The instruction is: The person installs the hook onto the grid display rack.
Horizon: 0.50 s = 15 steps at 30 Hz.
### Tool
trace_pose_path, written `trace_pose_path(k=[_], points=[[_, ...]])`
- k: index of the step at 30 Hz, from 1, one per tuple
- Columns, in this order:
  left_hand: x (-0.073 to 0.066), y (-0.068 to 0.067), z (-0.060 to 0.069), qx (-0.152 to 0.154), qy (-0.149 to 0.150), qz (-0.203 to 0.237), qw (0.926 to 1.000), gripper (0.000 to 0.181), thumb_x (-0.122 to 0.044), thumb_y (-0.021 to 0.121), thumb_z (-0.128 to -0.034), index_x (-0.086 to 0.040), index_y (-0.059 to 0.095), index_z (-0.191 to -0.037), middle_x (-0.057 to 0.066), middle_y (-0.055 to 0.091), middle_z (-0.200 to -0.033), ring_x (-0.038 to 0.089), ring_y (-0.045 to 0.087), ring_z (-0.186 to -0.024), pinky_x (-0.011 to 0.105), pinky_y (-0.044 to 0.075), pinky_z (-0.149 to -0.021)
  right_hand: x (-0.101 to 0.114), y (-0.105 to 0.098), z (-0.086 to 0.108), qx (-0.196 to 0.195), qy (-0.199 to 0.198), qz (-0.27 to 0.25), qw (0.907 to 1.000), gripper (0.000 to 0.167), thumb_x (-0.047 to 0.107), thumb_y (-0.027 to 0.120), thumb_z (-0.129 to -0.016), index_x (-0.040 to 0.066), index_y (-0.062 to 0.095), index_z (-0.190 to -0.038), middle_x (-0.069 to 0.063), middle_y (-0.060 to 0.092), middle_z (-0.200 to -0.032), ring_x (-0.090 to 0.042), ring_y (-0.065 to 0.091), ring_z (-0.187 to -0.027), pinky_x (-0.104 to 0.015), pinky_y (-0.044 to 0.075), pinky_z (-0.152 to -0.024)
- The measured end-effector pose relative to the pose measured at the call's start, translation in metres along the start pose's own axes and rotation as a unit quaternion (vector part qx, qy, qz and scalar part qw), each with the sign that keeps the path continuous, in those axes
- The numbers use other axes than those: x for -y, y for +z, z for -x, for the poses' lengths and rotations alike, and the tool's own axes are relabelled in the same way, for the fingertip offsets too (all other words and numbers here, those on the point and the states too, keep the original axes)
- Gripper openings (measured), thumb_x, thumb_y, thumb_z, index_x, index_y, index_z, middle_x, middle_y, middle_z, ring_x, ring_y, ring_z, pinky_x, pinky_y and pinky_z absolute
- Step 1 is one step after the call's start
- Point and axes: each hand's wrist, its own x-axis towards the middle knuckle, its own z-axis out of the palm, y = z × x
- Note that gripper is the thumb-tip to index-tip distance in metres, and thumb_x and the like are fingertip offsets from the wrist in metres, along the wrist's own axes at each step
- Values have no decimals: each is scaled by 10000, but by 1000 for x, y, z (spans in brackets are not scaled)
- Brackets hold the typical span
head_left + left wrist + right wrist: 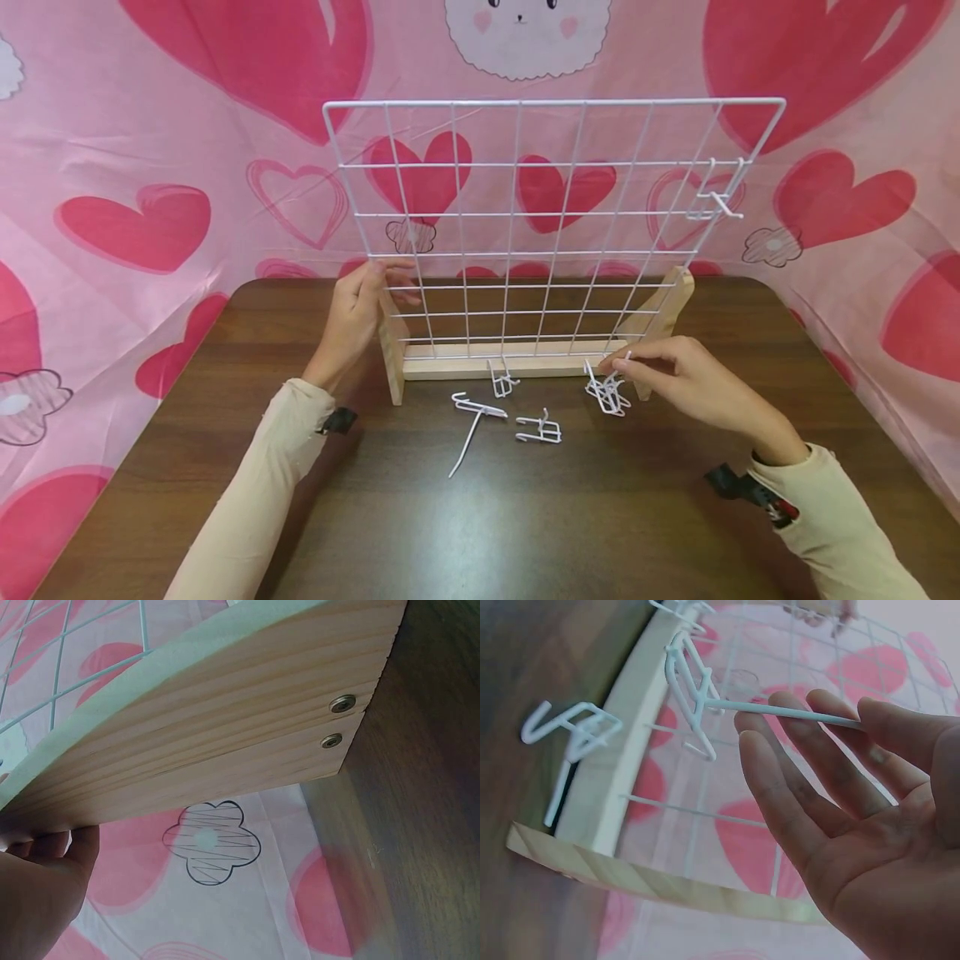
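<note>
A white wire grid panel point(517, 215) stands upright in a wooden stand point(517, 360). My left hand point(358, 300) grips the top of the stand's left side board point(225, 727), fingers wrapped past its edge. Near the right end of the base, my right hand point(701, 387) pinches the long prong of a white wire display hook point(697, 701) between thumb and fingers. Below it, a second hook point(585, 727) shows beside the base; in the head view the two overlap.
More white hooks lie on the brown table point(465, 533) before the stand: one by the base point(501, 382), a long-pronged hook point(476, 410) and another hook point(542, 429). One hook point(716, 200) hangs at the grid's upper right. Pink heart-patterned cloth point(187, 125) hangs behind.
</note>
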Motion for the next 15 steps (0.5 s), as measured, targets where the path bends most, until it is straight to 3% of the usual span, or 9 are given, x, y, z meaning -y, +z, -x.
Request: trace_pose_path(k=[4, 7, 15], points=[[0, 0, 0, -9, 16, 1, 10000, 394, -159, 360, -1087, 102, 643, -1168, 137, 716, -970, 366, 712, -771, 449, 618, -758, 5, -7, 2, -180, -49, 61, 9998, 206, 76, 625, -976, 143, 755, -1121, 44, 742, -1053, -99, 673, -967, -127, 529, -797], [0, 0, 0, -11, 27, -16, 10000, 405, -175, 358, -1089, 103, 642, -1166, 192, 708, -975, 457, 681, -767, 431, 621, -747, 7, -9, 3, -300, -2, 102, 9995, 205, 76, 621, -978, 127, 753, -1127, 40, 740, -1071, -72, 669, -999, -118, 525, -833], [-1, 1, -1, -25, -23, -13, 10000, 396, -149, 345, -1088, 102, 643, -1162, 230, 697, -979, 473, 668, -759, 371, 627, -738, 12, -12, 5, -508, 91, 58, 9987, 209, 62, 622, -974, 106, 751, -1133, 27, 741, -1074, -54, 672, -997, -104, 523, -843]])
